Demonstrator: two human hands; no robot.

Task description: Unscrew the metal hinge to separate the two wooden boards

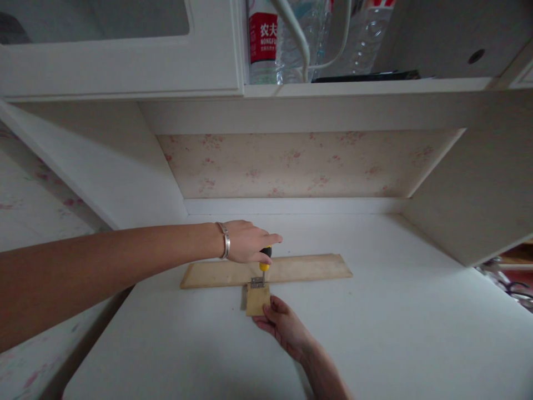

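Head view of a white desk surface [375, 311] set in an alcove with floral wallpaper [291, 164] behind. A long wooden strip [308, 268] lies crosswise on the desk; a small wooden block [257, 300] lies just in front of it, its far edge against the strip. A small metal hinge [257, 282] spans the joint between the two pieces.

The left hand [247, 241], with a silver bracelet [225, 240] at the wrist, reaches in from the left and is closed around the black-and-yellow handle of a screwdriver [265, 260]. The tool stands nearly upright, its tip down on the hinge. The right hand [283, 325] comes from below; its fingers are curled, and the fingertips press on the near right corner of the small block, holding it flat.

Judged from this arrangement, the pieces are already aligned and the hinge is placed, and screw driving is in hand. Individual screws are too small to make out, so how many are seated cannot be told; the hinge is probably not yet fully fastened.

On the shelf above stand plastic water bottles [263, 39], one with a red label.
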